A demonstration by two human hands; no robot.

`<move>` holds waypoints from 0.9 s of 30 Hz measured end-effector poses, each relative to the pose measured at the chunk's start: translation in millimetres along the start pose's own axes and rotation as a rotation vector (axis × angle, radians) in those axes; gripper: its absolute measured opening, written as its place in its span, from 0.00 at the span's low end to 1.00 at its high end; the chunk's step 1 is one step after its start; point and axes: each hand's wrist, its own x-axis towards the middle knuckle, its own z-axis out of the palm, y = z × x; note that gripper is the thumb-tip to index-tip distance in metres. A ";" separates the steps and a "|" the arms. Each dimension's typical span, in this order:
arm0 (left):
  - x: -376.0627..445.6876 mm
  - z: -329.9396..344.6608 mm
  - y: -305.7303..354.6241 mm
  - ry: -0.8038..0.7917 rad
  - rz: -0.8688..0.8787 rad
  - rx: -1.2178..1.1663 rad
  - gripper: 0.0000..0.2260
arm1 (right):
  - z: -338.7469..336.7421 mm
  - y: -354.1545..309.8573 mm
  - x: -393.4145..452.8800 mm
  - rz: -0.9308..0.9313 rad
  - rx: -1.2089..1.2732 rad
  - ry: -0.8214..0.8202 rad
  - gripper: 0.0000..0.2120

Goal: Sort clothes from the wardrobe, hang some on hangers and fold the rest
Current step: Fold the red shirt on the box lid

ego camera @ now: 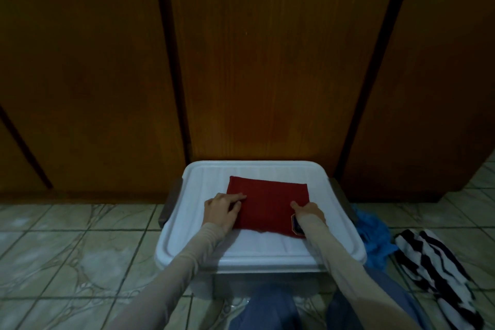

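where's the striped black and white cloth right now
In the head view the striped cloth lies on the tiled floor at lower right, just right of the blue garment beside the white bin lid.

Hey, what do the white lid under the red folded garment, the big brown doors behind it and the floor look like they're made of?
The white ribbed lid looks like moulded plastic, smooth and slightly glossy, with a raised rim. The tall brown doors seem to be wood or wood veneer, going by the vertical grain and dull sheen. The pale green floor looks like glazed ceramic tile: grout lines, marbled pattern, reflections. The red folded garment is matte cloth.

Head view, close, forward and down toward wardrobe doors point(267, 61) and floor point(67, 244).
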 end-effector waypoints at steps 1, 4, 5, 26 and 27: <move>-1.0 -1.6 1.0 -0.033 -0.007 0.031 0.15 | -2.3 -3.9 0.0 -0.012 0.009 -0.033 0.23; 1.4 -5.6 3.2 -0.092 -0.027 0.057 0.15 | -18.8 -18.0 -4.5 -0.044 0.039 -0.043 0.23; 3.8 -6.1 4.6 -0.109 -0.042 0.020 0.14 | -27.8 -23.9 -6.9 -0.070 0.046 -0.013 0.23; 7.5 -8.4 -3.5 -0.128 -0.697 -0.912 0.21 | 66.7 -67.7 -75.6 -0.691 -0.862 0.012 0.16; 7.2 -6.8 -7.2 -0.140 -0.698 -0.908 0.19 | 64.4 -68.9 -74.3 -0.665 -0.795 0.004 0.16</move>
